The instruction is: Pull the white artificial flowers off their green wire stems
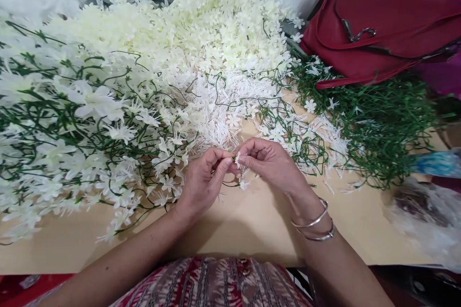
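Near the table's front, my left hand (205, 180) and my right hand (268, 160) meet with fingers pinched. Between them is a small white artificial flower (237, 157); my right thumb and forefinger grip its petals. My left fingertips pinch at its base, where a green stem seems to be, mostly covered by the fingers. Another small white blossom (244, 184) hangs just below my hands on a thin green stem. Directly behind my hands lies a heap of thin white stamen strands (219, 124).
Finished-looking white flowers on green stems (93, 100) pile up at left. Loose cream petals (223, 24) are heaped against the tiled wall. Green plastic stems (389, 120) lie at right, below a red handbag (389, 19). A clear plastic bag (428, 216) sits on the tan table (252, 230).
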The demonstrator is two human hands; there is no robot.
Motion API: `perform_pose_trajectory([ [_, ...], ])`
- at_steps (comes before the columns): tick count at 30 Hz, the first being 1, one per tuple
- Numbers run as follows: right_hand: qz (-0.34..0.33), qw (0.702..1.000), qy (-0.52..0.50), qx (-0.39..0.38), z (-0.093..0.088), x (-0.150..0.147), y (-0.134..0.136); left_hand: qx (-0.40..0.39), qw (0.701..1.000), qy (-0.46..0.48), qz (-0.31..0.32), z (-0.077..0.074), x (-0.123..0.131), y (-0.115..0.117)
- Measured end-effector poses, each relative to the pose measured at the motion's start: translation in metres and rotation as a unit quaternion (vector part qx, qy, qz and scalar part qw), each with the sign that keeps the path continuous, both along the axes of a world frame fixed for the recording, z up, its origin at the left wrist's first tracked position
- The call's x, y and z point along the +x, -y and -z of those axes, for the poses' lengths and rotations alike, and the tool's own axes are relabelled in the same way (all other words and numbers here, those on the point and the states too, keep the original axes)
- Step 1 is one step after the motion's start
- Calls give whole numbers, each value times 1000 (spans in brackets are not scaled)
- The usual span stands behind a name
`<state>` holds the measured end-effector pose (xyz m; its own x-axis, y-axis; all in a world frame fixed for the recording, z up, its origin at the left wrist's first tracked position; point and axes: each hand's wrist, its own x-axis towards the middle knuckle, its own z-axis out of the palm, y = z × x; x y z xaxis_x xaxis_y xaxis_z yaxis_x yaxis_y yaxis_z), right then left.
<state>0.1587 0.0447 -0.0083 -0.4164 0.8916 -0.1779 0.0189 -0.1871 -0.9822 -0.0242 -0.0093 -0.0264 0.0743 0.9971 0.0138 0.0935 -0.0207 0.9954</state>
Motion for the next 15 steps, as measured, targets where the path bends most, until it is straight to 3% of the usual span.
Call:
perform_pose_trajectory([
  [11,40,999,-5,5,2,-8,3,-15,999,48,-4,2,0,-2],
  [15,40,999,-28,22,-7,-1,0,-19,993,116,-15,-8,1,-5],
])
